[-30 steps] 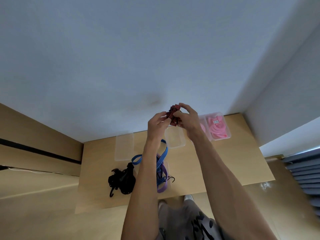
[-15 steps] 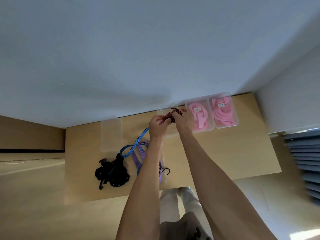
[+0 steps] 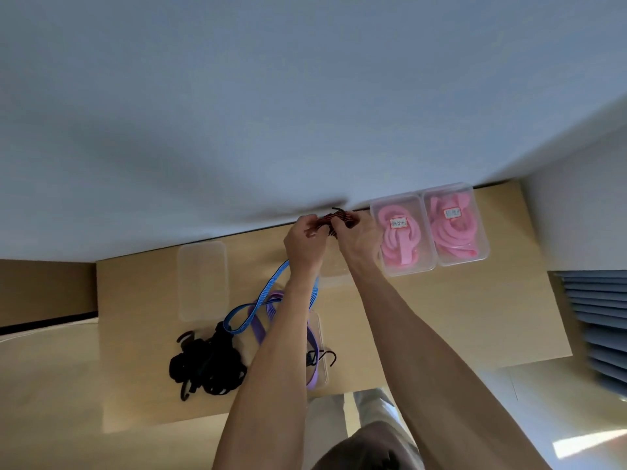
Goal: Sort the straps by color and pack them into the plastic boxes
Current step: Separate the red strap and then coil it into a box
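Both hands hold a bunched red-and-black strap [image 3: 337, 219] near the wall at the table's far edge. My left hand [image 3: 303, 244] pinches its left end and my right hand [image 3: 356, 240] grips the right part. Under them stands a clear empty box [image 3: 334, 274], mostly hidden. A blue strap [image 3: 261, 300] and a purple strap [image 3: 259, 329] lie looped over a clear box [image 3: 320, 351] at the near edge, under my left forearm. A heap of black straps [image 3: 207, 366] lies at the near left. Two clear boxes hold pink straps [image 3: 400, 239], [image 3: 454, 228] at the far right.
Another empty clear box [image 3: 202, 279] stands left of centre on the light wooden table [image 3: 458, 317]. A black hook [image 3: 327, 356] pokes out by the near box. A white wall rises behind the table. A blue slatted object [image 3: 600, 323] is at the right.
The view has tilted down, so the table fills more of the frame. Both hands have lowered the red-and-black strap from mid-air toward the table's far edge, still holding it.
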